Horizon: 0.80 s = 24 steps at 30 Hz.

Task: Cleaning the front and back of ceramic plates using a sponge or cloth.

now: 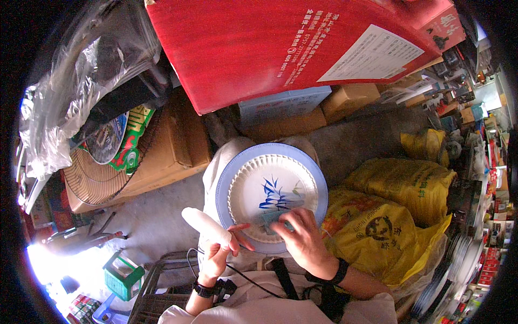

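Observation:
A round plate (272, 156) with a blue rim, a fluted white inner wall and a blue bamboo design rests on my lap. My left hand (218, 251) holds a white, elongated object (205, 224), perhaps a peeled root or a roll, between thumb and fingers, with other fingertips over the plate's lower left rim. Over the lower right of the plate is my right hand (301, 239), its fingers curled at a small bluish-green thing (270, 220) whose kind I cannot tell. Whether the fingers grip it is not clear. Both wrists wear black bands.
A large red carton (243, 52) stands ahead, with smaller cardboard boxes (350, 101) below it. Yellow woven sacks (380, 231) lie at the right. At the left are a wire fan guard (95, 182), a long cardboard box (162, 162) and a green plastic basket (121, 277).

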Motion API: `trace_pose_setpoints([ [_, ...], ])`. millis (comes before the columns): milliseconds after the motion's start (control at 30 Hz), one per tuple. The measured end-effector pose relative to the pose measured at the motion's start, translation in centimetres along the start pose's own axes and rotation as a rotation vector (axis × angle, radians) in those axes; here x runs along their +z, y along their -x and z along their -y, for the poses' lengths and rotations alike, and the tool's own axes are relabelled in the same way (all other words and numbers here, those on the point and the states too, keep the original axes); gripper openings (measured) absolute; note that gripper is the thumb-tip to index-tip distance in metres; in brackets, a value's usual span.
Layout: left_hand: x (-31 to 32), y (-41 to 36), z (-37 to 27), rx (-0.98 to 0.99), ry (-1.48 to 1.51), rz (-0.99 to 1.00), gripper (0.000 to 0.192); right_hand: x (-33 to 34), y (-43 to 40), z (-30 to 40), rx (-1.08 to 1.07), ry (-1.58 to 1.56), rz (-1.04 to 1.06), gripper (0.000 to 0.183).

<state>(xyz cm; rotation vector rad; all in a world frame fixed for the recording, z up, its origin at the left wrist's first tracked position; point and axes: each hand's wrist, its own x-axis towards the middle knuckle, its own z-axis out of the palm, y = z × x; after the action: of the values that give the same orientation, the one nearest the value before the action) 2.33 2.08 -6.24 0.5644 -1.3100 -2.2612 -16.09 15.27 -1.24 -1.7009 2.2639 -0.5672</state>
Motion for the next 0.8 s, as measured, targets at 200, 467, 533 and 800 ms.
trace_pose_setpoints([
  [200,-0.3,-0.2,0.6,0.085,-0.004,0.023,0.030,1.0,0.9,-0.5,-0.162,-0.027,0.047,0.027],
  [467,-0.6,-0.2,0.7,0.074,0.010,0.010,0.030,1.0,0.5,0.2,0.005,0.024,-0.016,0.044],
  [533,-0.7,-0.2,0.8,0.065,-0.004,0.010,0.030,1.0,0.5,0.2,0.003,0.092,-0.007,0.043],
  [800,-0.7,-0.1,0.5,0.080,-0.031,0.019,0.034,-0.1,-0.8,-1.7,-0.060,0.020,-0.022,0.034],
])
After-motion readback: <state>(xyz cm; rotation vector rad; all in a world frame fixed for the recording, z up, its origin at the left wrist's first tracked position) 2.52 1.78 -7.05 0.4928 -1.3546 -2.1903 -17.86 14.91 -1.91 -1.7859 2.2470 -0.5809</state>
